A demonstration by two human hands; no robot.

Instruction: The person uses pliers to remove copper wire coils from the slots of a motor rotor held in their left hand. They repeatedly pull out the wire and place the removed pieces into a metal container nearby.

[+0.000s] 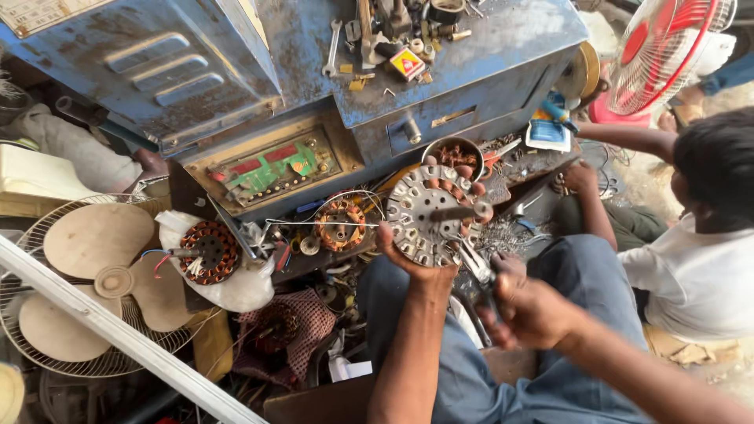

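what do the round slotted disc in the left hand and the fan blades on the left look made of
The round slotted disc, held by the left hand: bare grey metal, judging by its dull sheen and cut slots. The fan blades: probably beige plastic, smooth and matt.

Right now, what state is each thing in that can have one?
Left hand: gripping the round metal motor part, held upright.
Right hand: closed around a tool handle.
Fan motor: opened, copper windings exposed.
Fan guard: lying flat, blades inside.
Red fan: upright; spinning or not, cannot tell.
Metal bowl: holding rusty parts.
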